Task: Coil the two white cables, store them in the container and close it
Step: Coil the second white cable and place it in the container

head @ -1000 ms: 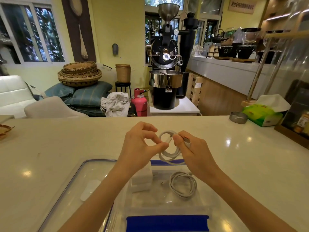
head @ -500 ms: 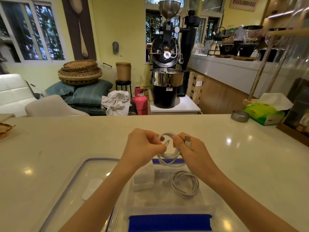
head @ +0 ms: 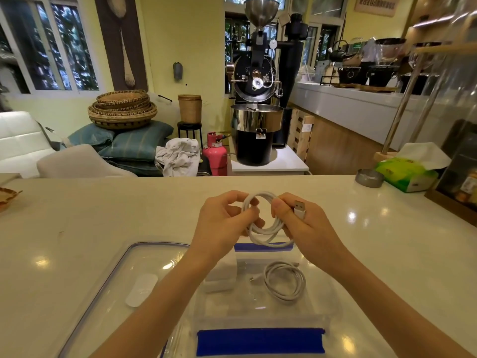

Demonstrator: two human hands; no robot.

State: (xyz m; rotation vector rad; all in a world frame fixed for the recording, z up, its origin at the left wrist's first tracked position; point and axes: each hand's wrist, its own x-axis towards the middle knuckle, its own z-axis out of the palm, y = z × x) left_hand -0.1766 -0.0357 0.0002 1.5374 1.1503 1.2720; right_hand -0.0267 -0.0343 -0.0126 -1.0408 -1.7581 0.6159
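Both hands hold one white cable (head: 268, 232) wound into a loop above the far edge of a clear plastic container (head: 320, 293) with blue clips. My left hand (head: 224, 223) pinches the loop's left side. My right hand (head: 307, 226) grips its right side, and the cable's USB plug (head: 300, 208) sticks up from that fist. A second white cable (head: 285, 281) lies coiled on the container's floor, right of a white power adapter (head: 222, 277) partly hidden by my left forearm. The clear lid (head: 124, 280) lies flat to the container's left.
The pale counter (head: 103, 215) stretches all around. A small metal dish (head: 369, 178) and a green tissue pack (head: 405, 174) sit at the far right, beside a wooden stand. A woven basket edge (head: 6, 197) shows at the far left.
The cable loop has grown fuller between my hands, and the USB plug now stands out of my right fist. Both hands shifted slightly nearer the container.
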